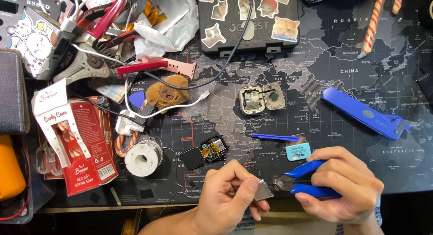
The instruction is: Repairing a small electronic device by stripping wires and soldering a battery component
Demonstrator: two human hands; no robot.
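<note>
My left hand (pixel 228 194) pinches a small flat silvery metal piece (pixel 261 190) between thumb and fingers near the mat's front edge. My right hand (pixel 343 185) grips blue-handled cutters (pixel 306 178), whose jaws (pixel 280 182) touch the metal piece's right edge. Just beyond my left hand lies an opened small black watch (pixel 212 150) with its black screen (pixel 193 158) flipped out beside it. Farther back rests an opened beige watch case (pixel 261 98) showing its inner parts.
A blue plastic pry stick (pixel 275 137), a light blue card (pixel 298 151) and a blue scraper (pixel 365 113) lie on the dark world-map mat (pixel 315 68). A solder spool (pixel 143 157), red candy box (pixel 85 140), tangled tools and a stickered black case (pixel 248 18) crowd the left and back.
</note>
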